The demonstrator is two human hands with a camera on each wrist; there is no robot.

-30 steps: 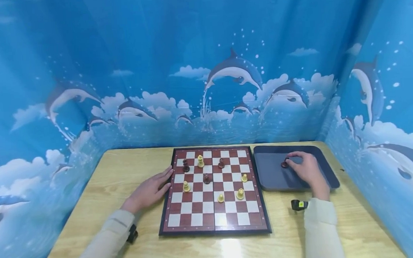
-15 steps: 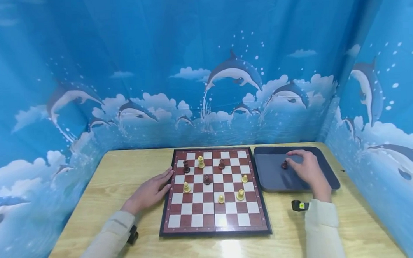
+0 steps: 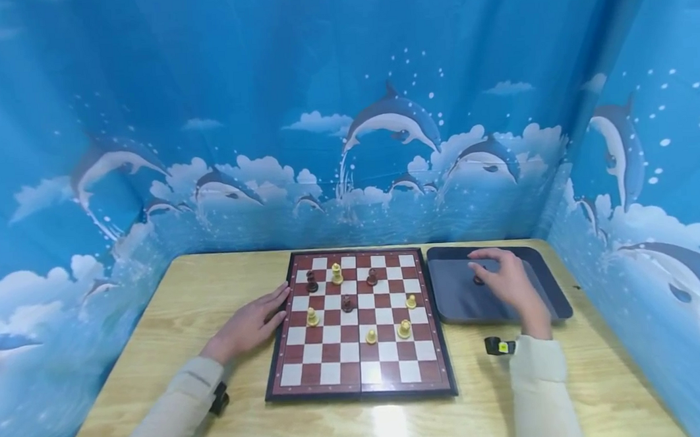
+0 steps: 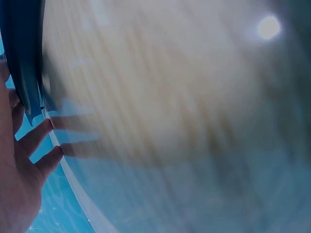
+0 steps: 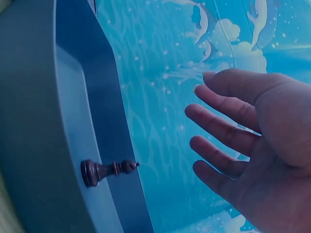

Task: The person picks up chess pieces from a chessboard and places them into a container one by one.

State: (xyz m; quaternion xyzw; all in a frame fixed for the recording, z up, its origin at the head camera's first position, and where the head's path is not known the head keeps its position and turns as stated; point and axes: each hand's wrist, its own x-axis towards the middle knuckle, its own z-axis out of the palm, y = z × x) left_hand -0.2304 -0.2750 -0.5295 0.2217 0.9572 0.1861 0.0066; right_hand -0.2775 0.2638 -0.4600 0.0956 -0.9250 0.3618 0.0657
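A dark brown chess bishop point(image 5: 109, 170) stands upright inside the grey tray point(image 3: 450, 309). My right hand point(image 3: 510, 286) hovers over the tray, fingers loosely spread and apart from the piece; in the right wrist view nothing is in that hand point(image 5: 272, 131). To the left lies the red-and-white chessboard point(image 3: 331, 373), bearing several yellow and dark pieces. Its left edge is touched by the fingertips of my left hand point(image 3: 249, 326), whose fingers are mostly straight. The left wrist view shows part of that hand point(image 4: 22, 189) beside the board's dark edge point(image 4: 24, 48).
On the board stand a tall yellow piece point(image 3: 337, 274), a dark piece point(image 3: 312, 281) beside it, another dark piece point(image 3: 346, 303) and a yellow pawn point(image 3: 371, 336). A blue dolphin curtain point(image 3: 297, 115) encloses the wooden table point(image 3: 265, 421) at the back and sides.
My right hand has let go of the dark bishop, its fingers parting and lifting slightly; the bishop now stands in the tray. My left hand stays at the board's edge.
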